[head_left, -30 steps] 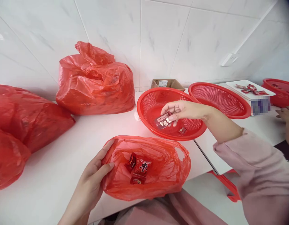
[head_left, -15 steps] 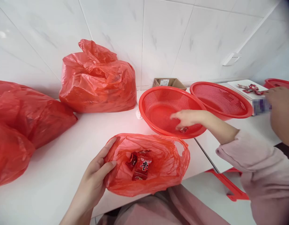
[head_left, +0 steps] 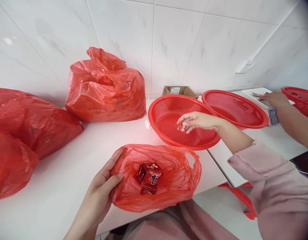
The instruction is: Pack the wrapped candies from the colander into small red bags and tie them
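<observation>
My right hand (head_left: 197,120) hangs over a red mesh basket (head_left: 163,115), pinching a small red sweet packet (head_left: 182,127) between its fingertips. My left hand (head_left: 100,186) grips the edge of a thin red plastic bag (head_left: 178,176) lying open on the white table (head_left: 69,186). Inside the bag lie several red printed sweet packets (head_left: 150,178), piled together. No packet shows on the floor of the basket.
A second red mesh basket (head_left: 235,108) touches the first, and a third (head_left: 297,96) stands at far right. A co-worker's hand (head_left: 275,99) rests on a white tray (head_left: 253,95). Bulging red bags (head_left: 105,88) fill the left, with a cardboard box (head_left: 180,90) behind.
My right hand has lifted from low in the basket, and the packet lying there no longer shows. The co-worker's hand has moved left onto the white tray.
</observation>
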`<action>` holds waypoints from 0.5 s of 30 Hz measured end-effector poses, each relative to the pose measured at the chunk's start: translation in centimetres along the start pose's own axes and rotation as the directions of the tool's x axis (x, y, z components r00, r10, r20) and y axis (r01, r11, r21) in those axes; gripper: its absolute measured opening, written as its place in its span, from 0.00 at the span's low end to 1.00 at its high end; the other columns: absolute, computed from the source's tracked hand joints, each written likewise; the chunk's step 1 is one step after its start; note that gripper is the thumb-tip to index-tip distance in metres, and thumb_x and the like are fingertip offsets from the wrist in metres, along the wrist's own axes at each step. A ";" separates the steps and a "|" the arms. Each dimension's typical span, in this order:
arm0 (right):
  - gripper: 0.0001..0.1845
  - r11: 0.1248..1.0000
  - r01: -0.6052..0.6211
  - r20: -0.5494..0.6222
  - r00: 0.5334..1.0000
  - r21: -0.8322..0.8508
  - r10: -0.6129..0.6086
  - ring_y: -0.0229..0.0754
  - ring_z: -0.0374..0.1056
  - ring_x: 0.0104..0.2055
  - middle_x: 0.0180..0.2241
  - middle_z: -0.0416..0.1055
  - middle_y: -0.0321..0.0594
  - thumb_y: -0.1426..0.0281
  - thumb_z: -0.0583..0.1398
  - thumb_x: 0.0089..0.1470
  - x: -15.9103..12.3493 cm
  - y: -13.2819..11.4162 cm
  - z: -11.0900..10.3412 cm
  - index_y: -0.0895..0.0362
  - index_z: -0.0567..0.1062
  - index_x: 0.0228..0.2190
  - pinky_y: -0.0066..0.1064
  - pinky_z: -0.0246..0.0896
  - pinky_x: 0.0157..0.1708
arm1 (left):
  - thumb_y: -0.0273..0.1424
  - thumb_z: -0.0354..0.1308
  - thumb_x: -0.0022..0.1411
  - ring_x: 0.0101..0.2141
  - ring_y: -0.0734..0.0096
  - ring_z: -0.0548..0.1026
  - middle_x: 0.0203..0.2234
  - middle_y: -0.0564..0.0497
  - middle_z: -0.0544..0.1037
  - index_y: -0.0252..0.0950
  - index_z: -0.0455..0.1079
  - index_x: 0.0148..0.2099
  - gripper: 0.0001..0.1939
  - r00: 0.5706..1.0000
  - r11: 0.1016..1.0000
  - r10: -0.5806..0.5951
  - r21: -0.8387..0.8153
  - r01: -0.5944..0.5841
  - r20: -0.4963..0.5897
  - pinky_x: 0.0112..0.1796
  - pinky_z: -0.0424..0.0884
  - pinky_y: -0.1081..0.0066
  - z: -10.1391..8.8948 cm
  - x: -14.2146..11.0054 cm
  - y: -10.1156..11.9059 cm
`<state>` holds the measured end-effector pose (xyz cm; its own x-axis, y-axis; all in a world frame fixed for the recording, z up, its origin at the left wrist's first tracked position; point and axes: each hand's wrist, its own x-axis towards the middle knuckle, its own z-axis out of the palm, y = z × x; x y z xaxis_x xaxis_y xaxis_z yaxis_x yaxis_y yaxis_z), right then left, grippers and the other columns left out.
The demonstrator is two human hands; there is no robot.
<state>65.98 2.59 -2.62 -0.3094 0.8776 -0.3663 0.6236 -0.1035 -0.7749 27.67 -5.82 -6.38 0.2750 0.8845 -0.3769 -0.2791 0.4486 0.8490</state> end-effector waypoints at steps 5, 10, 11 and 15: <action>0.18 0.959 0.155 0.024 0.986 0.236 -0.165 0.42 0.73 0.42 0.41 0.75 0.45 0.61 0.60 0.58 -1.8 -4.3 2.4 0.59 0.74 0.46 0.34 0.73 0.40 | 0.28 0.64 0.55 0.43 0.63 0.79 0.61 0.43 0.69 0.43 0.56 0.69 0.41 1.000 1.000 0.006 -0.005 -0.006 0.022 0.40 0.77 0.73 0.3 0.2 -0.1; 0.17 0.969 0.179 0.075 0.978 0.171 -0.194 0.42 0.74 0.43 0.44 0.76 0.44 0.63 0.55 0.64 -2.6 -7.5 6.3 0.57 0.73 0.49 0.33 0.71 0.41 | 0.27 0.64 0.56 0.46 0.63 0.77 0.61 0.43 0.68 0.42 0.56 0.69 0.40 1.000 1.000 -0.006 -0.023 0.007 0.028 0.42 0.77 0.74 0.4 0.3 -0.1; 0.16 0.973 0.203 0.012 0.979 0.108 -0.205 0.42 0.73 0.45 0.46 0.75 0.44 0.63 0.54 0.64 -2.9 -8.2 7.2 0.56 0.73 0.49 0.34 0.70 0.43 | 0.27 0.64 0.56 0.47 0.62 0.77 0.61 0.42 0.68 0.42 0.56 0.69 0.40 1.000 1.000 -0.004 -0.020 0.005 0.024 0.42 0.77 0.74 0.4 0.3 -0.1; 0.12 0.929 0.368 -0.188 0.910 -0.041 -0.369 0.39 0.72 0.46 0.45 0.76 0.36 0.63 0.55 0.64 -5.0 -11.4 10.8 0.51 0.76 0.44 0.30 0.66 0.46 | 0.28 0.64 0.55 0.46 0.62 0.77 0.61 0.44 0.68 0.42 0.58 0.68 0.39 1.000 1.000 0.021 0.021 -0.021 -0.001 0.41 0.77 0.74 0.7 0.2 0.1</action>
<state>52.68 -5.72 2.45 -0.3770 0.9249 0.0495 0.4947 0.2462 -0.8335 28.33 -5.68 -6.18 0.2680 0.8941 -0.3590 -0.2655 0.4267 0.8645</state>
